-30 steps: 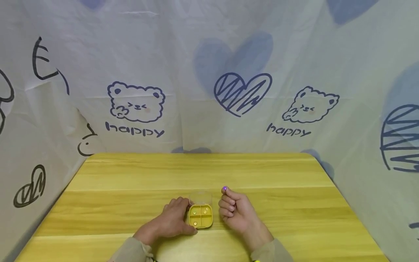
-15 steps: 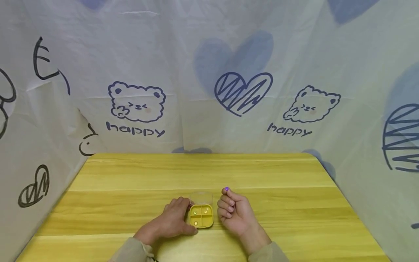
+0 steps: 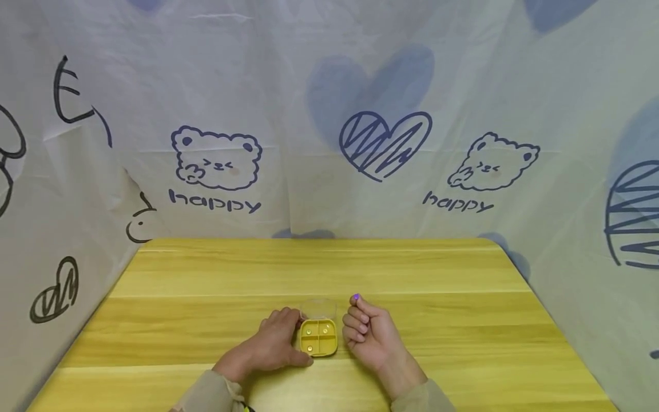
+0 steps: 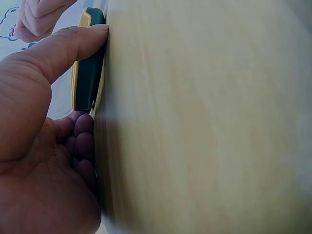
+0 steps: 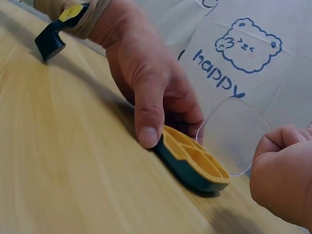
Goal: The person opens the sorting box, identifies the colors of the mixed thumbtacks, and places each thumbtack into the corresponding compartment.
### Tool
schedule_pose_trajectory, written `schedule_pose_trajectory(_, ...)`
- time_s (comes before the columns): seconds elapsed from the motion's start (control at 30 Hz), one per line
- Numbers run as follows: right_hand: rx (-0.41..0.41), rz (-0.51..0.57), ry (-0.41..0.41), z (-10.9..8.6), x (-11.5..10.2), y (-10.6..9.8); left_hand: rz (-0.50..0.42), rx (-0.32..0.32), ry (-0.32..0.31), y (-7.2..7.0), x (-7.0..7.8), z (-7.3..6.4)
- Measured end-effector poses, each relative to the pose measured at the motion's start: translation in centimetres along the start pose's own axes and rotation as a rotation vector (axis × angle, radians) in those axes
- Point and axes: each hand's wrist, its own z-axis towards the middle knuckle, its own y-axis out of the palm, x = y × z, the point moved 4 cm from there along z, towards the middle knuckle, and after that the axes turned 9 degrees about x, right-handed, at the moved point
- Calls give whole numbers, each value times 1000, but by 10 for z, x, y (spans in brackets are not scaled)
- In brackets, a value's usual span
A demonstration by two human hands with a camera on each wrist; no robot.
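Note:
A small square pill box (image 3: 328,345) sits on the table with its clear lid (image 3: 318,309) raised at the back. It has a yellow four-part inner tray and a dark green outer shell (image 5: 187,173). Three compartments each hold a tiny pale round piece (image 3: 310,348); the front right one shows only its yellow floor. My left hand (image 3: 275,346) grips the box from the left, thumb (image 4: 92,39) at the front corner and fingers behind. To the right of the box, my right hand (image 3: 373,337) is raised, pinching a tiny purple bead-like piece (image 3: 356,296) between thumb and forefinger.
The wood-grain table (image 3: 206,274) extends around the hands. Behind it and at both sides hangs a pale cloth (image 3: 298,189) printed with hearts, bears and lettering. A dark strap with a yellow mark (image 5: 68,14) is at the left sleeve.
My right hand has turned very slightly and its wrist has shifted a little left, still pinching the purple piece. My left hand keeps its grip on the pill box. The head view has tilted slightly.

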Motion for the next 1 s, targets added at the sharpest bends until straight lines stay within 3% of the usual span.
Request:
schedule_pose_trajectory(0.1,5,-113,-43,-1,0,-2,3,6,6,1,0,0)
schedule_pose_trajectory(0.17,31,-254,-103,-2,0,-3,8,12,13,2,-1,1)
schedule_pose_trajectory(0.27,115,-574,-232,-2,-1,-3,14,17,17,2,-1,0)
schedule_pose_trajectory(0.4,170,-1111,-405,-4,-3,0,12,12,14,2,-1,-1)
schedule_pose_trajectory(0.5,108,-1474,-532,-7,-2,6,17,9,18,2,-1,0)
schedule_pose_trajectory(0.67,-19,-1929,-699,-9,4,16,30,10,19,-1,-2,0)
schedule_pose_trajectory(0.8,-87,-2106,-727,-9,10,23,28,8,12,-1,-3,0)
schedule_pose_trajectory(1.0,-132,-2153,-761,-10,14,26,29,8,11,1,-2,1)
